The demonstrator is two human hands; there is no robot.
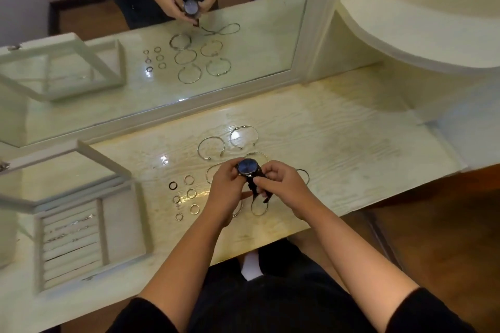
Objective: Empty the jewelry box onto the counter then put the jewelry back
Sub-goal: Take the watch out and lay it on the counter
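A watch (pixel 248 167) with a blue dial and a dark strap is held above the counter (pixel 338 154) by both hands. My left hand (pixel 226 186) grips its case from the left. My right hand (pixel 281 184) pinches the strap, which hangs down below the dial. The white jewelry box (pixel 123 249) stands open at the left, lid (pixel 62 170) raised, with a few small pieces in its ring rolls. Several rings (pixel 189 193) lie in two columns left of my hands. Several thin bangles (pixel 211 148) lie behind and under my hands, some partly hidden.
A large mirror (pixel 151 35) runs along the back of the counter and repeats the scene. A curved white shelf (pixel 422 35) juts out at the upper right. The counter's front edge is close to my lap, with wooden floor at the right.
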